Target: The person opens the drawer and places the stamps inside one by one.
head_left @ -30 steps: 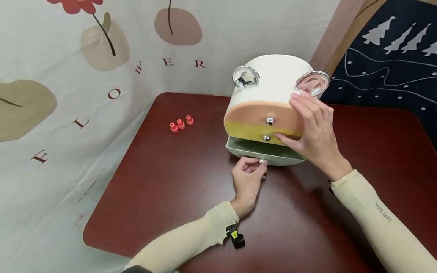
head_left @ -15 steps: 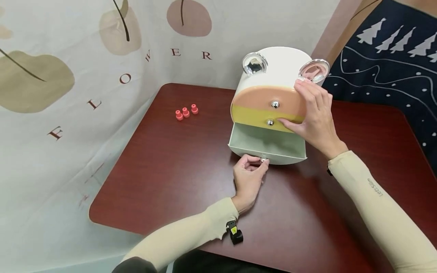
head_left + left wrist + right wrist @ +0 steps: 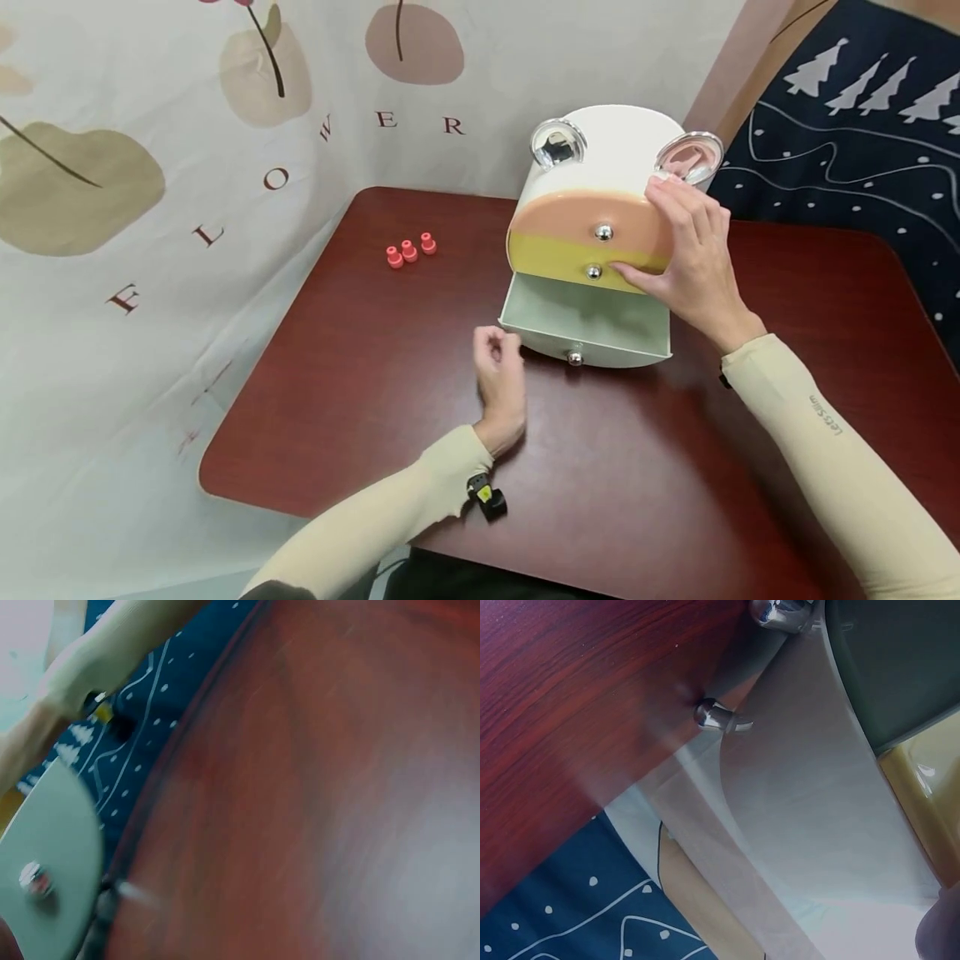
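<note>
A small white cabinet (image 3: 611,146) stands on the dark red table (image 3: 352,375). It has a peach top drawer (image 3: 573,218), a yellow middle drawer (image 3: 551,257) and a pale green bottom drawer (image 3: 581,321) that is pulled out and looks empty. My right hand (image 3: 678,242) rests on the cabinet's front right, fingers spread over the peach drawer, thumb on the yellow one. My left hand (image 3: 498,354) hovers left of the bottom drawer's silver knob (image 3: 575,358), fingers loosely curled, holding nothing. The blurred left wrist view shows that drawer front (image 3: 56,847).
Three small red pieces (image 3: 409,250) lie in a row on the table's far left. Two shiny round ears (image 3: 558,143) sit on the cabinet top. A flower-print cloth (image 3: 150,250) hangs close along the left and back. A dark blue patterned cloth (image 3: 847,167) is at the right.
My left hand has let go of the bottom drawer's knob and moved left, away from it. The bottom drawer came further out beforehand. My right hand stays on the cabinet.
</note>
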Available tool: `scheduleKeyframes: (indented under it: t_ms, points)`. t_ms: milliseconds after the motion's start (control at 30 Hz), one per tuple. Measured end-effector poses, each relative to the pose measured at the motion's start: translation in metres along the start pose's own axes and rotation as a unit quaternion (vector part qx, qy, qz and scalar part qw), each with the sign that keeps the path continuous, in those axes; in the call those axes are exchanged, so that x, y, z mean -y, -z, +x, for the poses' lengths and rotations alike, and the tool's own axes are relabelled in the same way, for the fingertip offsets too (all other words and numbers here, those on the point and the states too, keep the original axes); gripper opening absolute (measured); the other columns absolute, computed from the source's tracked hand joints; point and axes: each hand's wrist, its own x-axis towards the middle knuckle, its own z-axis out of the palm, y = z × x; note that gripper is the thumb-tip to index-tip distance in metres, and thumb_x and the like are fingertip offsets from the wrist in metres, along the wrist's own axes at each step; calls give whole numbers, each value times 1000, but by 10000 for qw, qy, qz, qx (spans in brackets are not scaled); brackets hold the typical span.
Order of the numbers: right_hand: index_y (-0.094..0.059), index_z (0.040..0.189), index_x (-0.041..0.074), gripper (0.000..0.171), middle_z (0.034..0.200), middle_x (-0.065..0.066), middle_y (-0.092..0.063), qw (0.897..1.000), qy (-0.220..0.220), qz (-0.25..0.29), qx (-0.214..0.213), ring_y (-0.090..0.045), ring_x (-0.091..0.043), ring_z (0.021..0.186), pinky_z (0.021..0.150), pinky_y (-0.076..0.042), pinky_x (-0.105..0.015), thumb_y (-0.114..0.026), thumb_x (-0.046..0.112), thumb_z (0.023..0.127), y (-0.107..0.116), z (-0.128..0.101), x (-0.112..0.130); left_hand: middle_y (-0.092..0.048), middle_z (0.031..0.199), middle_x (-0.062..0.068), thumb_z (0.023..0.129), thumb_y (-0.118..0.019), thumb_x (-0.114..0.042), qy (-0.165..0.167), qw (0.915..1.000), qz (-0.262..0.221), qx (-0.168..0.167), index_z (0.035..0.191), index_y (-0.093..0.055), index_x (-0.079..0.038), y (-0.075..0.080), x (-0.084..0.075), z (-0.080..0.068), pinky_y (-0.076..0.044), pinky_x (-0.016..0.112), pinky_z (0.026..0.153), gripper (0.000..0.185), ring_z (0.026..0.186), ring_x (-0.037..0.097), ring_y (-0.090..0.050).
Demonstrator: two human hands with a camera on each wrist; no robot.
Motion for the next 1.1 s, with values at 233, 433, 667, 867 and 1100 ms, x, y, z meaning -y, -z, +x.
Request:
scheduleKeyframes:
  t_ms: [233, 433, 667, 867, 1100]
  points:
    - [-52, 151, 4, 105, 156, -17, -54, 10000, -1, 33, 3, -45, -41, 145, 108, -33, -55, -106, 18, 62, -3, -2, 3, -52, 87, 7, 91, -49, 4, -349, 9945, -793, -596, 103, -52, -11, 27, -20, 56, -42, 25, 55, 19, 70, 20, -52]
    - [-52, 151, 4, 105, 157, -16, -53, 10000, -47, -1, 42, -45, -40, 146, 109, -32, -54, -105, 17, 62, -2, -3, 2, -52, 87, 3, 94, -52, 8, -777, 9890, -735, -1023, 103, -56, -10, 53, -31, 115, -42, 22, 57, 21, 69, 12, -52]
    - [-53, 150, 4, 103, 156, -17, -53, 9999, -127, -26, 32, -45, -40, 146, 111, -32, -55, -104, 19, 62, 0, -7, 2, -55, 102, 3, 96, -59, 8, -842, 9896, 337, -1117, 111, -59, -5, 83, -30, 168, -43, 27, 74, 20, 82, 16, -52]
    - [-53, 149, 4, 102, 155, -17, -54, 9999, -165, -37, 10, -46, -40, 146, 111, -32, -54, -104, 18, 62, -1, -8, 2, -52, 121, 8, 99, -65, -2, -629, 9763, 2020, -462, 128, -63, -4, 102, -31, 195, -42, 27, 82, 28, 96, 16, -51]
    - [-56, 146, 3, 100, 152, -16, -58, 9997, -146, 61, -187, -48, -40, 144, 110, -32, -50, -104, 12, 58, -3, -5, 3, -52, 136, 11, 103, -66, -10, -143, 9514, 3067, 250, 141, -57, -6, 113, -30, 222, -42, 29, 84, 40, 105, 18, -49]
